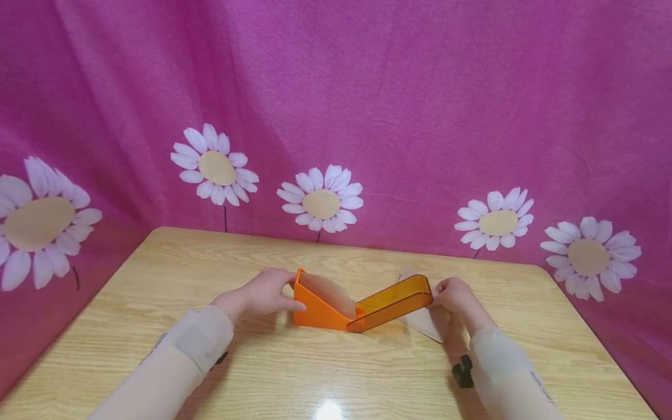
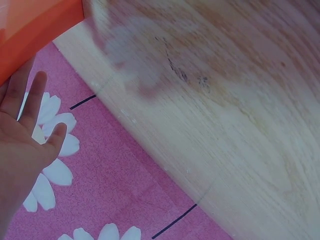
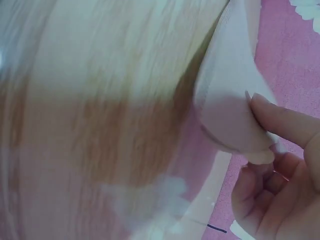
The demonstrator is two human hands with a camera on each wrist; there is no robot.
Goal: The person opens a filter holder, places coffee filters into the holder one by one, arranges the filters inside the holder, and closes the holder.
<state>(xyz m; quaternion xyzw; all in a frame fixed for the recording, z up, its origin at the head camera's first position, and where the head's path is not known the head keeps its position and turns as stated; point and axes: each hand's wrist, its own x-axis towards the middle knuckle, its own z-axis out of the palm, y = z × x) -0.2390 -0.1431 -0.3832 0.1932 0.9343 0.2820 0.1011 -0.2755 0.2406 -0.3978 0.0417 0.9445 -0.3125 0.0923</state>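
An orange plastic coffee filter case stands on the table, its see-through amber lid swung out to the right. Brown paper filters show inside it. My left hand grips the case's left end, thumb on the near side and the other fingers mostly behind. In the left wrist view, two fingers spread loosely below the orange case. To the right of the lid, my right hand pinches a cone-shaped paper coffee filter with a crimped edge, between thumb and fingers. The lid partly hides this filter in the head view.
The wood-grain table meets a magenta cloth with printed daisies at its back and sides. A bright light reflection lies at the near edge. Dark wrist mounts hang under the sleeves.
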